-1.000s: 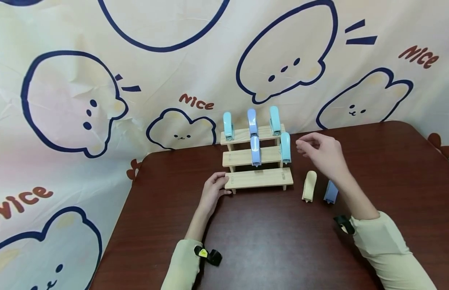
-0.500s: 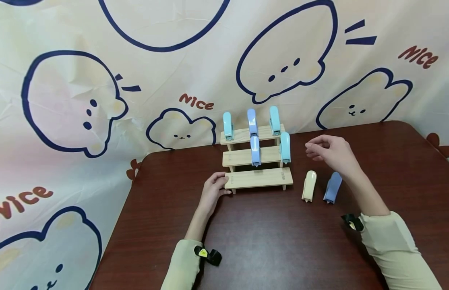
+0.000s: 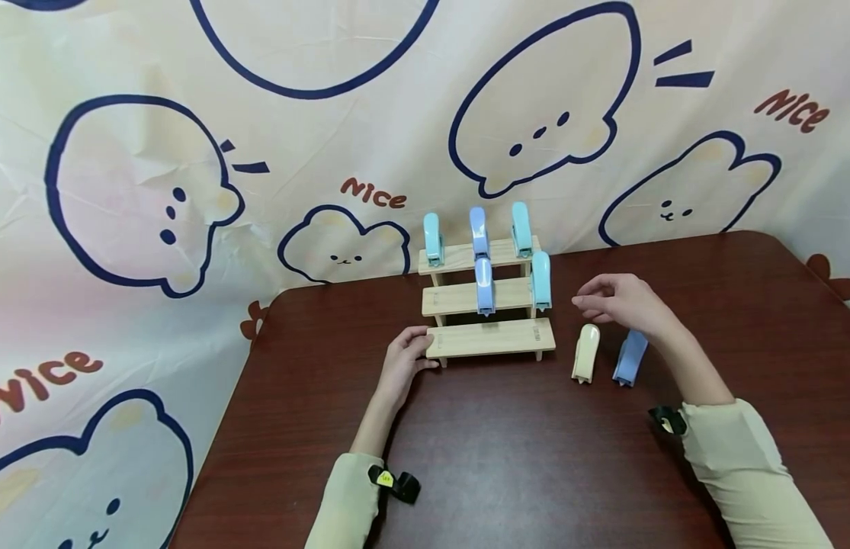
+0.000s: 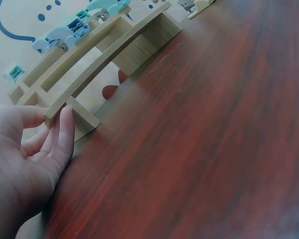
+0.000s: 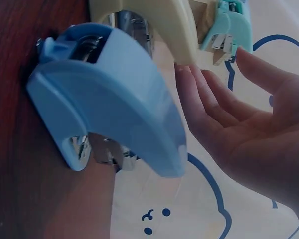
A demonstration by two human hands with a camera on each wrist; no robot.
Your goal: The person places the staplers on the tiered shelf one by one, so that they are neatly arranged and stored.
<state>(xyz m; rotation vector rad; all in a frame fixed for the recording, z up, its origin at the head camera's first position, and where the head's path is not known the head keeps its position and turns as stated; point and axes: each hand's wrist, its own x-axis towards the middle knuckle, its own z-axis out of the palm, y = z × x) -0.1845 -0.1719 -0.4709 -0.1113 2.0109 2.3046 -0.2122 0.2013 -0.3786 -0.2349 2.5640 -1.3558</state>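
A three-tier wooden display stand point(image 3: 490, 338) stands at the back of the table. My left hand point(image 3: 401, 358) grips the left end of its lowest board, thumb and fingers on the wood in the left wrist view. On the top tier are two teal staplers point(image 3: 434, 240) with a periwinkle stapler point(image 3: 479, 232) between them. The middle tier bears another periwinkle stapler point(image 3: 485, 286) and a teal stapler point(image 3: 541, 280). To the right, a cream stapler point(image 3: 585, 353) and a blue stapler point(image 5: 109, 94) lie on the table. My right hand point(image 3: 623, 305) hovers just behind them, holding nothing, fingers loosely bent.
The dark wooden table point(image 3: 507, 457) extends in front of the stand and to both sides. A printed cloth point(image 3: 370, 137) with cartoon faces hangs close behind the stand. Both wrists wear black straps.
My right hand has drawn back to the right from beside the teal stapler on the middle tier, then lowered toward the cream and blue staplers. The left hand keeps its place.
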